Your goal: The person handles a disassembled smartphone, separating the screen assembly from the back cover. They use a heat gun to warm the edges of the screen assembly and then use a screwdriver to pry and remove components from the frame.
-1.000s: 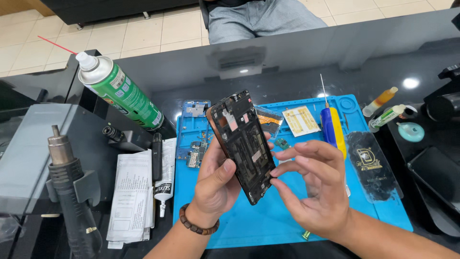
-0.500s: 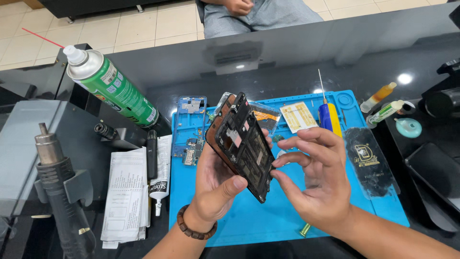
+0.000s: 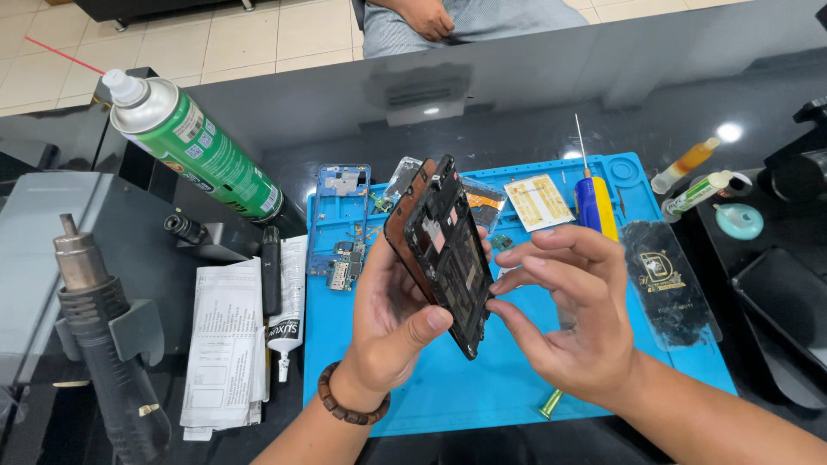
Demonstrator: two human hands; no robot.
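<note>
The left hand grips a flat black phone frame, tilted above the blue rubber mat. The right hand, fingers spread, touches its edge; the frame's underside is hidden.

A matt black plastic phone frame is seen above a smooth blue rubbery mat (glossy dark glass-like countertop beyond).

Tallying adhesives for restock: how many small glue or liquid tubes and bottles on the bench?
3. A white squeeze tube with black cap lies left of the blue silicone mat; an amber-filled dropper bottle and a green-labelled white tube lie right of it. Hands may hide others.
</note>
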